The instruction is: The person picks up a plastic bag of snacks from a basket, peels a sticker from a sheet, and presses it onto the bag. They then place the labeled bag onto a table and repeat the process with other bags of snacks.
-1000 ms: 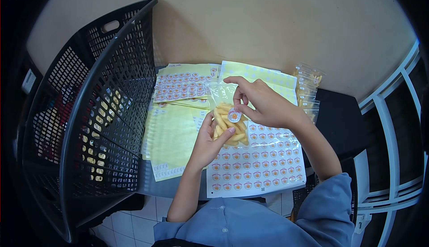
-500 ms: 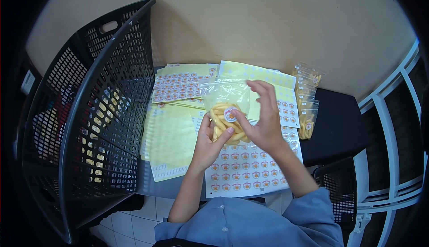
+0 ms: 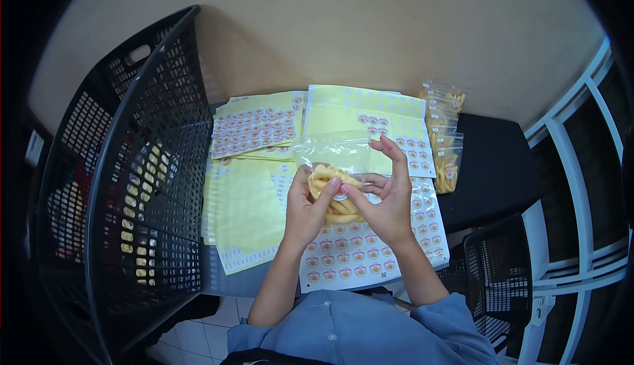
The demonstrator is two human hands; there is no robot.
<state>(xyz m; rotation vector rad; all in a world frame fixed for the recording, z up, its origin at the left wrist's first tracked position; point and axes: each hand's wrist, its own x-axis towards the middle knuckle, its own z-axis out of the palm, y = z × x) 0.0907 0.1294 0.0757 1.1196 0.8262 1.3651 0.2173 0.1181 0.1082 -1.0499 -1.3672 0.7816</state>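
Note:
A clear zip bag (image 3: 333,150) of yellow stick-shaped snacks (image 3: 340,218) is held up in front of me between both hands. My left hand (image 3: 309,210) is closed on its left side, thumb on the front. My right hand (image 3: 386,210) grips the right side, its thumb over the round sticker (image 3: 340,195) and its index finger raised. The thumbs partly hide that sticker. Beneath the bag lies a white sheet of round stickers (image 3: 360,257).
A tall black perforated basket (image 3: 142,134) with yellow-filled bags inside stands at the left. Yellow sticker sheets (image 3: 244,206) cover much of the table. Filled bags (image 3: 446,160) are lined up at the back right, on a black surface (image 3: 492,167). A black crate (image 3: 495,279) sits lower right.
My right hand has moved down and closed onto the bag's right side. Both thumbs now press near the sticker, and the bag has come slightly lower.

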